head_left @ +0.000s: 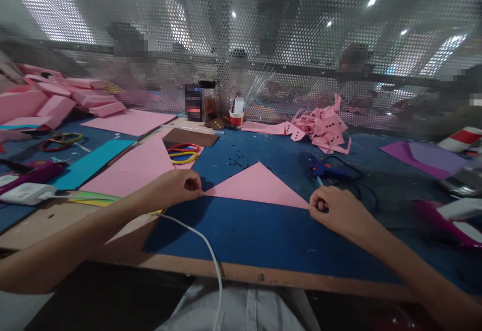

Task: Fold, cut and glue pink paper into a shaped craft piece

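A pink paper triangle (258, 186) is stretched between my two hands over the blue table top, its peak pointing away from me and its long edge towards me. My left hand (178, 189) pinches the left corner. The right corner sits between the closed fingers of my right hand (335, 210). Just beyond my left hand lie red-and-yellow-handled scissors (184, 154), on pink paper. A larger pink sheet (131, 168) is partly covered by my left hand. Past my right hand is a blue glue gun (327, 168) with a dark cable.
Folded pink pieces (64, 95) are heaped at the far left, near a teal strip (96, 160). Pink offcuts (320, 127) and a paper cup (236, 118) stand by the perforated metal screen (278, 34). A white cable (203, 238) hangs over the table's front edge (263, 273).
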`<state>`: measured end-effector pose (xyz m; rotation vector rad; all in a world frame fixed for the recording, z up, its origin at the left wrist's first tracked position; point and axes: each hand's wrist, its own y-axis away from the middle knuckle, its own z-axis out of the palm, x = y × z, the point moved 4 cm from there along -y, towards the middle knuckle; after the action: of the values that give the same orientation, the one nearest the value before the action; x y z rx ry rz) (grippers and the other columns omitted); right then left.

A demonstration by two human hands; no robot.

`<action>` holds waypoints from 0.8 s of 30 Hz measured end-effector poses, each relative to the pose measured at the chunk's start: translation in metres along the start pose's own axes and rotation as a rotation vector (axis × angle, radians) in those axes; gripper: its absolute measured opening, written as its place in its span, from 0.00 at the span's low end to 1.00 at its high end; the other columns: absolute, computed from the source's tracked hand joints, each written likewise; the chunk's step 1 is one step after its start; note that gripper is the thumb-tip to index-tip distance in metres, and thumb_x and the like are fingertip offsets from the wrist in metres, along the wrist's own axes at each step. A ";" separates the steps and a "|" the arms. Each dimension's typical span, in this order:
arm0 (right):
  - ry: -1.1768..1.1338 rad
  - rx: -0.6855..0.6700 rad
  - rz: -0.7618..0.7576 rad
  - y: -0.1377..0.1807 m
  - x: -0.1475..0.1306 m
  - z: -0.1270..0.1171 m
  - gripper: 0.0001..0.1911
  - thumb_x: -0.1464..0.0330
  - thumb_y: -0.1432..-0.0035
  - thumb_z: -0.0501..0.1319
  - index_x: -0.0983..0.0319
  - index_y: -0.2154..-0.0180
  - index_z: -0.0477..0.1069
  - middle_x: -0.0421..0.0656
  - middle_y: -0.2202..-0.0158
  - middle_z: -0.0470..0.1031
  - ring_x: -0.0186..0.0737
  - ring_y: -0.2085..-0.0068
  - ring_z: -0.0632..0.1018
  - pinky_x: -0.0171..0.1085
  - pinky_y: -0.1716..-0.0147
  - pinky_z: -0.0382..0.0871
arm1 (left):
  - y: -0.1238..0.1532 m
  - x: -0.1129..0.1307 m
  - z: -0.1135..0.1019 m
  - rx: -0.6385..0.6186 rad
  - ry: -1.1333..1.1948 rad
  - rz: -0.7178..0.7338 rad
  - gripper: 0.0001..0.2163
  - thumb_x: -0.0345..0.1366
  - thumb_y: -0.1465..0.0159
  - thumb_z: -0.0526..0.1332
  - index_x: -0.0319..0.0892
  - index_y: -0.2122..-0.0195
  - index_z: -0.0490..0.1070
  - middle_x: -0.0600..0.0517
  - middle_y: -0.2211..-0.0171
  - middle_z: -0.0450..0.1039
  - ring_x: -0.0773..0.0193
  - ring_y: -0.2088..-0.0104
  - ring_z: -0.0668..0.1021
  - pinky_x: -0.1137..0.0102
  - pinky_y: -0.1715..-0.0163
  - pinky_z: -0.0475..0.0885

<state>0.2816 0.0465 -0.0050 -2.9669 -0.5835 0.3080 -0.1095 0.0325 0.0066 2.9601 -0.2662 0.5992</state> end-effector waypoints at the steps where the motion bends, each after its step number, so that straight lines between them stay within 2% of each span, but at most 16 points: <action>1: -0.001 0.001 0.002 0.000 -0.001 -0.001 0.06 0.69 0.46 0.59 0.58 0.75 0.71 0.39 0.73 0.73 0.40 0.67 0.73 0.39 0.66 0.58 | 0.000 0.000 0.000 -0.005 0.002 0.001 0.12 0.45 0.40 0.60 0.41 0.68 0.74 0.52 0.72 0.76 0.61 0.70 0.75 0.71 0.69 0.64; 15: -0.039 -0.037 0.012 0.002 -0.006 -0.008 0.04 0.72 0.47 0.59 0.59 0.74 0.70 0.39 0.72 0.74 0.39 0.66 0.71 0.38 0.66 0.54 | -0.016 -0.034 0.013 -0.031 0.004 0.003 0.16 0.51 0.43 0.61 0.42 0.69 0.72 0.56 0.76 0.71 0.63 0.73 0.71 0.72 0.71 0.61; 24: -0.070 -0.025 0.012 0.005 -0.003 -0.008 0.03 0.72 0.47 0.60 0.59 0.71 0.69 0.39 0.71 0.75 0.39 0.65 0.71 0.37 0.66 0.56 | -0.016 -0.034 0.013 -0.069 0.021 -0.008 0.15 0.51 0.42 0.62 0.43 0.68 0.72 0.58 0.76 0.69 0.65 0.73 0.69 0.73 0.71 0.61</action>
<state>0.2826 0.0403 0.0025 -2.9945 -0.5819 0.4095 -0.1324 0.0511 -0.0197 2.8862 -0.2671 0.6075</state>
